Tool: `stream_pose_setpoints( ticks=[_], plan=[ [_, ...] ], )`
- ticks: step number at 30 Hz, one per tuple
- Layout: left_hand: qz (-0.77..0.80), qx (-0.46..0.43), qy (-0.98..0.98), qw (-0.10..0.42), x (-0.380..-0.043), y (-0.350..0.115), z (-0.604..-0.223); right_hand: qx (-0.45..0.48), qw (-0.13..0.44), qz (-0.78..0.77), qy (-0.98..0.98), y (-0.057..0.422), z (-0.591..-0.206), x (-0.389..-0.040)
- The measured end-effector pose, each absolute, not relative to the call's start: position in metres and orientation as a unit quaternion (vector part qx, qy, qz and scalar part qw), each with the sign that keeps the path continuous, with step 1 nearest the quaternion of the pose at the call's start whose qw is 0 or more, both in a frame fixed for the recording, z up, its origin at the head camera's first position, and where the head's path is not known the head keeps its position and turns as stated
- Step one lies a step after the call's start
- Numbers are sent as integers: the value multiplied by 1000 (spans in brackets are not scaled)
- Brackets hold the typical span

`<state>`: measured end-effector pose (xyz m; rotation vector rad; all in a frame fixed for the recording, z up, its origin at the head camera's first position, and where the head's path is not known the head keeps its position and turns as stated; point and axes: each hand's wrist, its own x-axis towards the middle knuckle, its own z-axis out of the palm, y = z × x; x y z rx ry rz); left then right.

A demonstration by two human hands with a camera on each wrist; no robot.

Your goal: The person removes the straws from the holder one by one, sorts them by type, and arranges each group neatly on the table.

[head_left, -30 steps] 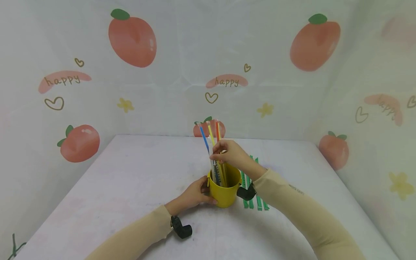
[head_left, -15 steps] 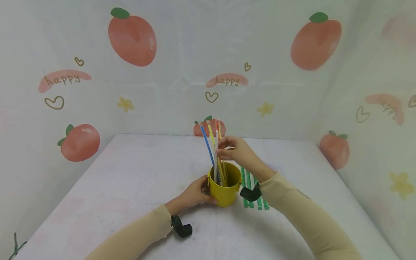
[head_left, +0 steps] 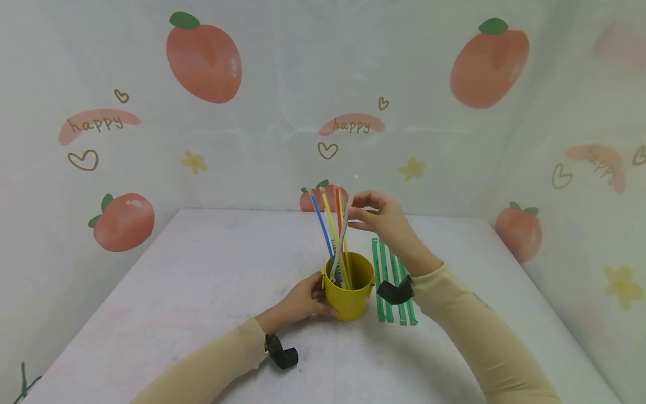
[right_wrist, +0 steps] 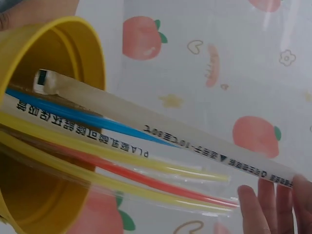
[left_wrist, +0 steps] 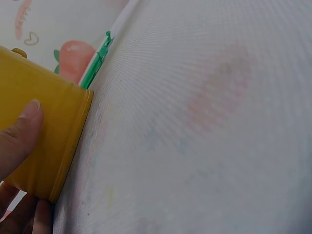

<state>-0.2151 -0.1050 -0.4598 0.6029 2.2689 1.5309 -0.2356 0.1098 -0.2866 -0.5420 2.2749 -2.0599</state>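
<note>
A small yellow bucket [head_left: 348, 306] stands on the table, and my left hand [head_left: 298, 302] grips its left side, thumb in front and fingers round behind. Above the bucket, my right hand [head_left: 386, 217] pinches the upper end of a white paper-wrapped straw [right_wrist: 122, 112] with printed text. That straw slants, its lower end inside the bucket's mouth. Leaning in the bucket are clear-wrapped straws: a blue straw [right_wrist: 114, 126], a red straw [right_wrist: 139, 179] and yellow straws [right_wrist: 151, 163]. Another white straw [right_wrist: 73, 127] with print lies among them.
Several green-wrapped straws [head_left: 382, 280] lie side by side on the table [head_left: 212, 269], just right of the bucket. A white backdrop [head_left: 282, 78] with peach prints rises behind and along the sides.
The right hand has moved up and to the right, drawing the white straw higher and tilting its top rightward. The left hand and bucket have stayed in place.
</note>
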Motion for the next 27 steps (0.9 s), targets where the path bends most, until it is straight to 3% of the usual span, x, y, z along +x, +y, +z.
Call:
stream_pose_setpoints(
  ticks=[10,27],
  plan=[
    [551,209,789,173,-216,-105,-462,-159,-68,-702,691,122,-275,-240],
    [553,207,788,176,-215,-106,-463,-130,-93,-717,679,159,-271,-261]
  ],
)
